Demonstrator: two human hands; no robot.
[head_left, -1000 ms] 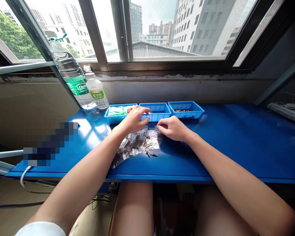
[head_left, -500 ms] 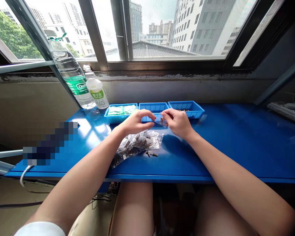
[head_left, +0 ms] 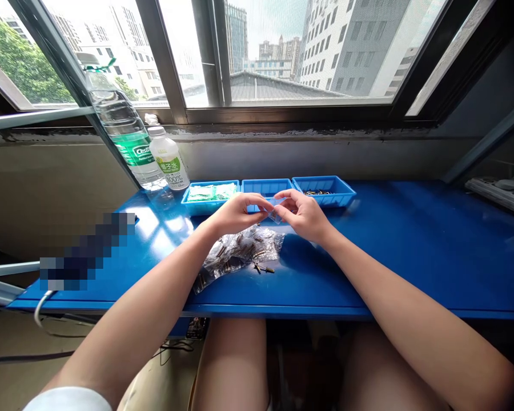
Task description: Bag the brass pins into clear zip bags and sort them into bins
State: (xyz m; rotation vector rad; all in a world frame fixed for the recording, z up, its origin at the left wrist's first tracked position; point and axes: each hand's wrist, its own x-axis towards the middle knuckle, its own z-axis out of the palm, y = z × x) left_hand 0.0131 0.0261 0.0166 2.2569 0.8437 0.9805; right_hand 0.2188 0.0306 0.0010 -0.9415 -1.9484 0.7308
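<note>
A small clear bag [head_left: 274,216] with something dark inside is held between my two hands, above the front edge of the middle blue bin [head_left: 268,185]. My left hand [head_left: 243,211] pinches its left side with thumb and fingertips. On the other side, my right hand [head_left: 303,214] has closed its fingers on the bag too. Below them lies a pile of clear bags with metal screws [head_left: 240,248]. Several loose screws [head_left: 264,268] rest on the table just in front of the pile.
The left bin [head_left: 209,206] holds green and white packets; the right bin [head_left: 345,198] holds dark screws. A large water bottle [head_left: 126,128] and a small white bottle [head_left: 169,160] stand at the back left of the blue table [head_left: 411,251]. A power strip [head_left: 499,194] lies far right.
My right hand has shifted slightly left, and its fingertips are now nearer my left hand. The small bag has moved a little left and is more hidden by the fingers.
</note>
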